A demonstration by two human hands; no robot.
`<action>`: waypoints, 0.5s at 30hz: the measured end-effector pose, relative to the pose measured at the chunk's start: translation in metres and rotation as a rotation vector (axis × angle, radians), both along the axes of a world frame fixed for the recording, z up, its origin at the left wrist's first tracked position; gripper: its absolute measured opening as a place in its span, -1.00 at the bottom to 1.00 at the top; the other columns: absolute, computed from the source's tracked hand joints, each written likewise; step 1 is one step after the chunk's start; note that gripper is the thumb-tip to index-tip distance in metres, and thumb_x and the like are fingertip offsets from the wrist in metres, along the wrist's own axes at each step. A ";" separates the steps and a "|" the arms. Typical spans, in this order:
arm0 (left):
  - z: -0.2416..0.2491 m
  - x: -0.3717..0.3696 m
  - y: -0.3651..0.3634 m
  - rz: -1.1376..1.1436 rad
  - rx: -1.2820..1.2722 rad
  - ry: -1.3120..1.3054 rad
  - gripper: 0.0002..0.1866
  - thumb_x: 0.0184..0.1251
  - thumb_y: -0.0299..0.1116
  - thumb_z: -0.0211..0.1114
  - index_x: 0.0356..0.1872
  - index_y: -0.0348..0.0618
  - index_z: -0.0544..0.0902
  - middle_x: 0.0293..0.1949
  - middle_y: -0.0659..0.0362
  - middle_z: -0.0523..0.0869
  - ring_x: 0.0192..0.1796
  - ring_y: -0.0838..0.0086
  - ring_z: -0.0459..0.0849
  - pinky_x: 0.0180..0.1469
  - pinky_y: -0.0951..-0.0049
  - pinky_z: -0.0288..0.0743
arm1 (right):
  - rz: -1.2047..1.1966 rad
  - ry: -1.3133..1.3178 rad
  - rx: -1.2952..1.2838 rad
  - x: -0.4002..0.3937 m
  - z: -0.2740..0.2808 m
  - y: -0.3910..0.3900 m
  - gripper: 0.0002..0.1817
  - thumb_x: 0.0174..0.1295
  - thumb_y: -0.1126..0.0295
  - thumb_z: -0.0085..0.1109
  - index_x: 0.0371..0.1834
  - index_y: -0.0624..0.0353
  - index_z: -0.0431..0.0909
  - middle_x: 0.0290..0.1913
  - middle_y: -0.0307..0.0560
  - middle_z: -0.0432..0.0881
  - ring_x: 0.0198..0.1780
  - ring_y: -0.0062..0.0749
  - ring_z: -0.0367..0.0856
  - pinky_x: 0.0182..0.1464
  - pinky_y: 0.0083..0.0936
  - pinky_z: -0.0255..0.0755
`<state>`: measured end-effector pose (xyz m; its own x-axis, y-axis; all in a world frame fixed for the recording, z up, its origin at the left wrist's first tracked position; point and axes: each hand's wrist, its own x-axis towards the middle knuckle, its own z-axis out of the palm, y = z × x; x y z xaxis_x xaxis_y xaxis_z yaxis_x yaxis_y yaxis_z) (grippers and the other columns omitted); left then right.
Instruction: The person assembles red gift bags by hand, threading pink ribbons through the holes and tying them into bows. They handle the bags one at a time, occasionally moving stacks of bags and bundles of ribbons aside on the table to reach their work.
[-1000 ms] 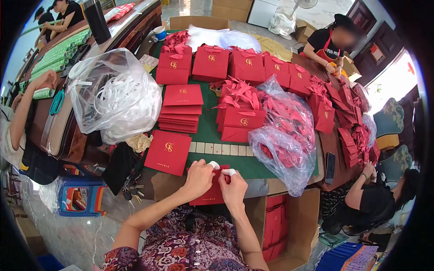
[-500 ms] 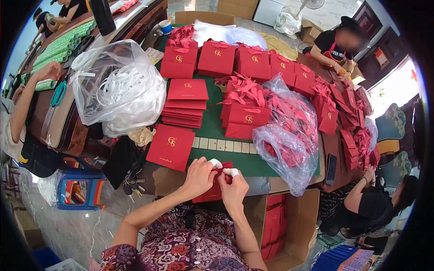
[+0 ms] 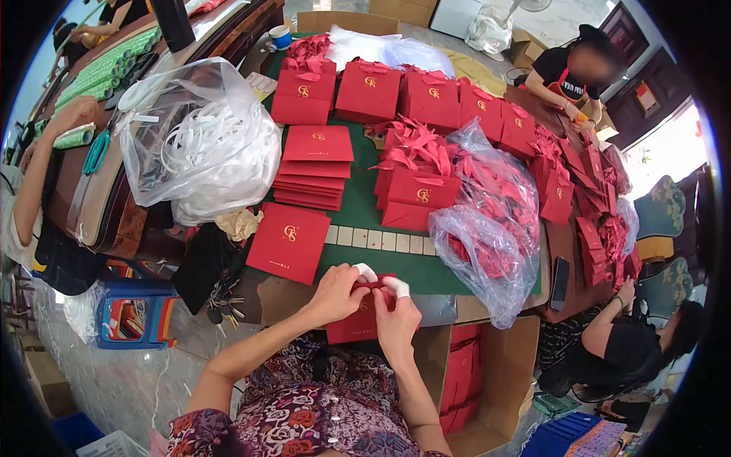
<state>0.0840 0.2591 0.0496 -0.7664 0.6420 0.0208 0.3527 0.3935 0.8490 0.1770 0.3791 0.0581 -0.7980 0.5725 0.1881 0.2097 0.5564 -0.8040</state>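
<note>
At the table's near edge I have a red paper gift bag, its upper part covered by my hands. My left hand is closed at the bag's top, pinching a red ribbon stretched between the two hands. The ribbon's other side is pinched by my right hand, also closed. White covers wrap a fingertip on each hand. Just beyond my left hand lies a flat red bag with a gold logo. Behind it is a fanned stack of red bags.
A clear plastic bag of red ribbons lies right, beside standing red bags. Another clear bag holds white cords at left. A ruler-like strip crosses the green mat. A carton stands below; co-workers sit around.
My hands have shifted slightly, and the ribbon between my fingertips now looks pulled straighter across the bag's top. The view has tilted a little.
</note>
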 end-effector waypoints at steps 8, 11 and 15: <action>-0.004 0.003 0.000 -0.020 -0.057 0.074 -0.81 0.16 -0.41 0.35 -0.19 -0.15 0.67 -0.35 0.04 0.71 -0.21 0.14 0.64 -0.09 0.18 0.45 | 0.065 -0.019 0.171 0.005 -0.008 0.011 -0.81 0.13 0.38 0.45 -0.27 0.17 0.64 -0.36 -0.06 0.58 -0.35 -0.10 0.59 -0.30 -0.27 0.44; 0.005 -0.002 -0.001 -0.036 -0.015 -0.013 -0.77 0.17 -0.25 0.43 -0.23 -0.13 0.69 -0.33 0.07 0.71 -0.18 0.19 0.67 -0.07 0.22 0.47 | 0.116 -0.043 0.093 0.008 0.000 0.019 -0.83 0.18 0.40 0.40 -0.22 0.18 0.66 -0.31 -0.02 0.61 -0.31 -0.10 0.61 -0.26 -0.30 0.47; 0.009 0.000 0.002 -0.021 -0.062 -0.030 -0.70 0.13 -0.14 0.47 -0.25 -0.11 0.69 -0.36 0.12 0.71 -0.19 0.22 0.66 -0.06 0.26 0.44 | 0.095 -0.056 -0.086 0.011 0.011 0.034 -0.82 0.31 0.44 0.24 -0.06 0.21 0.67 -0.17 0.04 0.66 -0.19 -0.05 0.66 -0.12 -0.33 0.51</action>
